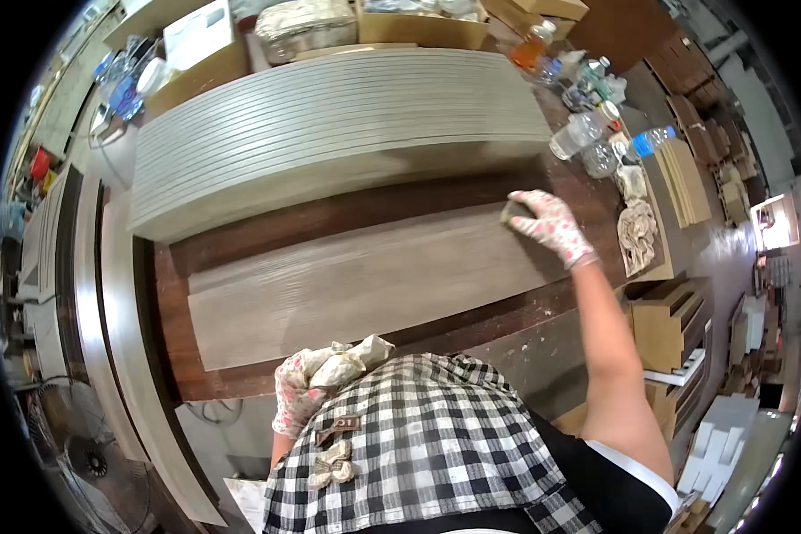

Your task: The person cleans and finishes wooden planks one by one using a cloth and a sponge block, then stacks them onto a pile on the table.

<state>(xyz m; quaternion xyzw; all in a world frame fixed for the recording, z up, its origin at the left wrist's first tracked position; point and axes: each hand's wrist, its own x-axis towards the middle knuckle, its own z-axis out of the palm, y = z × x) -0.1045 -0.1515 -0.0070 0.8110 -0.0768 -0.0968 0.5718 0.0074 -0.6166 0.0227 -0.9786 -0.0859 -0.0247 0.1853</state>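
Note:
A flat grey-brown wood-grain panel (356,285) lies across the dark red-brown tabletop (173,343) in front of me. At the panel's far right end is my right hand (552,227), in a white glove with pink flowers. Its fingers are closed around a small dull-brown pad (511,212), mostly hidden by the glove, against the panel. My left hand (301,392), in a matching glove, is closed on a crumpled off-white cloth (354,360) at the table's near edge, close to my checked apron.
Behind the panel stands a long stack of similar boards (347,116). Several plastic bottles (583,129) and a crumpled rag (636,236) occupy the right side. Cardboard boxes (423,27) line the back. Long boards (125,311) and a fan (89,458) are at the left.

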